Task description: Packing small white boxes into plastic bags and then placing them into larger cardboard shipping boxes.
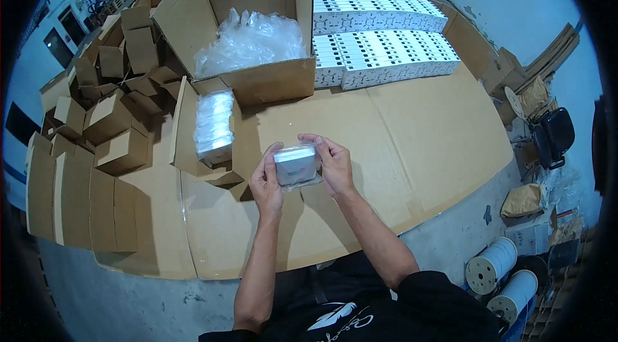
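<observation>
Between my two hands, above the cardboard-covered table (412, 142), is a small white square box (295, 165) in a clear plastic bag. My left hand (267, 178) grips its left side, and my right hand (331, 165) holds its right side and upper corner. Just left of my hands stands an open carton (185, 129) with a row of similar white bagged boxes (214, 124) inside. Behind it, a larger open carton (273, 81) holds a heap of clear plastic bags (254, 43).
Long stacked rows of white boxes (399, 59) line the table's far right side. Many open brown cartons (122, 149) crowd the left. Cable spools (491, 265) and a black chair (552, 138) stand on the floor at right.
</observation>
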Motion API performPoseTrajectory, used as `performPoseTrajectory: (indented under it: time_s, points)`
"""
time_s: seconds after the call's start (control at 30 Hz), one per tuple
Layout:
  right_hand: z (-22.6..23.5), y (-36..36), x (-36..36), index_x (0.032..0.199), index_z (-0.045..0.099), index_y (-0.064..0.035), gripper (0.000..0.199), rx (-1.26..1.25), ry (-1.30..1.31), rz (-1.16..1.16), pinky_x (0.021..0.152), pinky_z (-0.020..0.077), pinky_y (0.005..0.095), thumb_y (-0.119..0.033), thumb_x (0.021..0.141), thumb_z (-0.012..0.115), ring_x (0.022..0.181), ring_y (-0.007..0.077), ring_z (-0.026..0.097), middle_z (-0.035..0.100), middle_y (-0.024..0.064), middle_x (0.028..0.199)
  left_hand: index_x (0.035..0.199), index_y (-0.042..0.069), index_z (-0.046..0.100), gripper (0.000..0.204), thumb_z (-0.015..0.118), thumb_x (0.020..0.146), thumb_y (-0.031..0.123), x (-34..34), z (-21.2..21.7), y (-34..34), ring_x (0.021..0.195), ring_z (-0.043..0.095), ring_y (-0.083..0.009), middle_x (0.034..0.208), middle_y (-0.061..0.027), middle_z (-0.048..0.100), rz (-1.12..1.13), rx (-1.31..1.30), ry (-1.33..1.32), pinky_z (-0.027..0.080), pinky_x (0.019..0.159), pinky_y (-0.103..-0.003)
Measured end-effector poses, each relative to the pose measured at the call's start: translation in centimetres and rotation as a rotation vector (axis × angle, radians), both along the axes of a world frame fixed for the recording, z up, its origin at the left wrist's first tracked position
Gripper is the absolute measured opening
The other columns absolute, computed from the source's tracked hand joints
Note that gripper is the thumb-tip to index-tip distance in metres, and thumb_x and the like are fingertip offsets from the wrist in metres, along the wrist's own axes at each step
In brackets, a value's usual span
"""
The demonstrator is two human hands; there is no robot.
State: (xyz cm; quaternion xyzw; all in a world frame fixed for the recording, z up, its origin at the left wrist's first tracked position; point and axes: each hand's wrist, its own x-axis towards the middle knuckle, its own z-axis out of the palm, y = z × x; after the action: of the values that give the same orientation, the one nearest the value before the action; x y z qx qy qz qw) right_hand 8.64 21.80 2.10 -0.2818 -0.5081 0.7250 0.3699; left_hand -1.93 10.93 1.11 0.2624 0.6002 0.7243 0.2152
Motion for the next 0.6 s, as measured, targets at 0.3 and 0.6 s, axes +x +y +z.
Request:
performPoseTrajectory:
  time_s: [0.3,0.6]
  points:
    - [1.6,-0.1,-0.2,0.125,0.068,0.0036,0.04,0.16,0.064,0.017,0.095,0.0521,0.0305,-0.029,0.11,0.052,0.105,0.014,0.066,0.073,0.0114,0.117,0.13,-0.004,0.066,0.045,0.046,0.112,0.033,0.2,1.5,0.5,0.118,0.061,-0.0182,0.125,-0.0119,0.069,0.031,0.163,-0.053,0.045,0.107,-0.033]
    - [-0.4,0.2,1.2,0.158,0.034,-0.0049,0.078,0.131,0.039,0.183,0.101,0.0505,0.0341,0.003,0.091,0.072,0.116,0.0185,0.062,0.064,0.0147,0.133,0.139,-0.007,0.053,0.045,0.043,0.112,0.028,-2.0,-0.5,0.7,0.129,0.056,-0.0238,0.139,-0.0175,0.06,-0.059,0.364,-0.18,0.044,0.111,-0.037]
